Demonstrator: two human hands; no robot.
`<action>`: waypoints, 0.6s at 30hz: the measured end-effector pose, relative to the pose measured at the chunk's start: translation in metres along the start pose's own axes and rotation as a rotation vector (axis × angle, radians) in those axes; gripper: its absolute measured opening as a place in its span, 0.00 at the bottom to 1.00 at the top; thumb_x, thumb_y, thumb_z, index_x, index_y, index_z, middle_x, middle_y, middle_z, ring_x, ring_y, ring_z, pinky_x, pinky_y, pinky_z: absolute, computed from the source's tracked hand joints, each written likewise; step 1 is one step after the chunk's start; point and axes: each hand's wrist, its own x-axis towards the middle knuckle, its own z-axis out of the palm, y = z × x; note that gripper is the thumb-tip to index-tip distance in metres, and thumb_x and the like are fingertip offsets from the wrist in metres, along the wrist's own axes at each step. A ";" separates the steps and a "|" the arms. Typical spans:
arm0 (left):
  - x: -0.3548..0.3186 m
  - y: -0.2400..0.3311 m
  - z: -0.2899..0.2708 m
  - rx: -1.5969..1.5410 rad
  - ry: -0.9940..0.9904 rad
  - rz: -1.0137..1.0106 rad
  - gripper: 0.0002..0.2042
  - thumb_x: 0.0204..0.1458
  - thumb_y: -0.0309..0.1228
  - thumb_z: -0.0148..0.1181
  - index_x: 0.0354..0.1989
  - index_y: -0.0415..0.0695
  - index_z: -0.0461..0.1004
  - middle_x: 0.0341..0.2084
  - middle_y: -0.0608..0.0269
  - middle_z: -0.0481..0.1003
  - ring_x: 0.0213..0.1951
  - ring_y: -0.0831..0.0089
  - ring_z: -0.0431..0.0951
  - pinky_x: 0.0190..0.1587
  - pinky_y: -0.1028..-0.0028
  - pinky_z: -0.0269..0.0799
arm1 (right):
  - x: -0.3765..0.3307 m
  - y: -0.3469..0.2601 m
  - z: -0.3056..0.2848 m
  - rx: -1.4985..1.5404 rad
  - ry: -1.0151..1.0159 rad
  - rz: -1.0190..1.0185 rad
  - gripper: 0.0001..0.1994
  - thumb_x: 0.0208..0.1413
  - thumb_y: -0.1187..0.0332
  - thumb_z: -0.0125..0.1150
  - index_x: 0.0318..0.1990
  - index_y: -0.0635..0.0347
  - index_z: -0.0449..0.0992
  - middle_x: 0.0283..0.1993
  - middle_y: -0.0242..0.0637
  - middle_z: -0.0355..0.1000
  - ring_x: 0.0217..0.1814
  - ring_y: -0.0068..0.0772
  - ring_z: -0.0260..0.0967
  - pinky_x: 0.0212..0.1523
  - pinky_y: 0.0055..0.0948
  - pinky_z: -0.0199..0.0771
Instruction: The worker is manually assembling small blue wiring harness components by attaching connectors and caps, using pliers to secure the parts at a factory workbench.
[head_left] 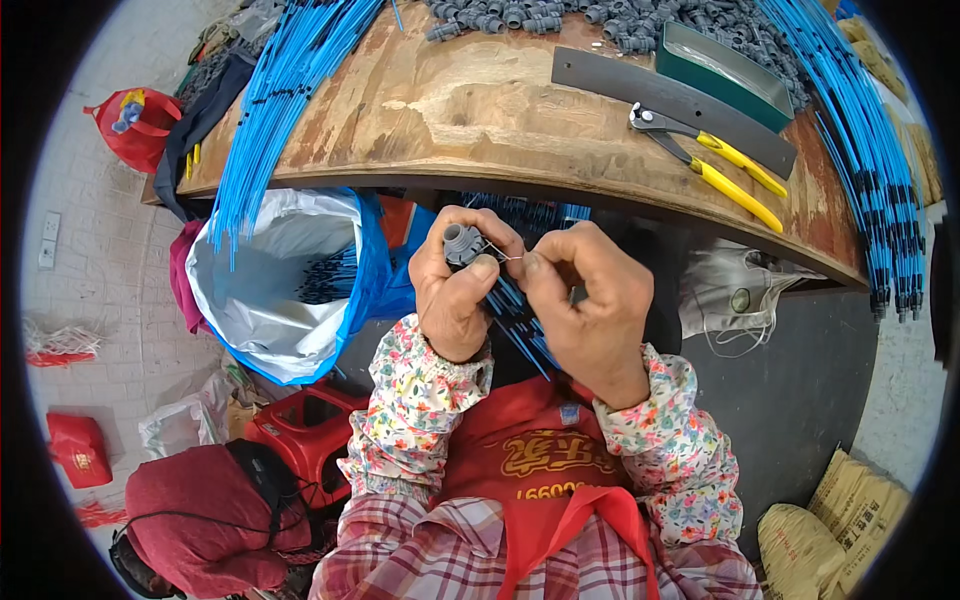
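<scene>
Above my lap, my left hand [452,302] is closed around a grey ribbed plastic fitting [459,244] with a round open end facing up. Thin blue rods with black bands [518,335] hang down below it between my hands; whether they join the fitting is hidden by my fingers. Close by on the right, my right hand [600,305] pinches a thin pale wire [508,258] between thumb and forefinger. That wire runs across to the fitting at my left fingertips.
On the wooden bench [440,110] lie yellow-handled pliers [715,165], a flat metal bar [640,95], a green tray [715,80] and a heap of grey fittings [640,22]. Blue rods [285,110] overhang its left. Below stands a blue-and-white sack [270,290] beside a red stool [305,430].
</scene>
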 end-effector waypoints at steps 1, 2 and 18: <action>0.000 0.002 0.003 -0.003 0.009 -0.023 0.15 0.45 0.36 0.51 0.35 0.35 0.65 0.25 0.55 0.70 0.28 0.73 0.68 0.34 0.74 0.66 | 0.000 0.002 -0.002 0.081 -0.036 0.072 0.02 0.50 0.79 0.58 0.28 0.64 0.71 0.24 0.31 0.69 0.20 0.22 0.65 0.21 0.19 0.63; 0.000 0.004 0.006 -0.006 0.017 -0.045 0.16 0.45 0.37 0.52 0.35 0.36 0.64 0.24 0.54 0.68 0.27 0.72 0.67 0.34 0.74 0.64 | 0.000 0.004 -0.004 0.161 -0.072 0.144 0.03 0.48 0.80 0.58 0.28 0.65 0.71 0.24 0.32 0.68 0.20 0.22 0.65 0.21 0.19 0.63; -0.003 0.009 0.028 0.076 0.081 -0.038 0.13 0.46 0.31 0.50 0.37 0.34 0.66 0.26 0.58 0.72 0.29 0.75 0.70 0.34 0.76 0.67 | 0.000 -0.008 -0.014 -0.102 0.078 -0.255 0.09 0.39 0.86 0.60 0.29 0.66 0.70 0.23 0.38 0.67 0.21 0.33 0.67 0.20 0.26 0.65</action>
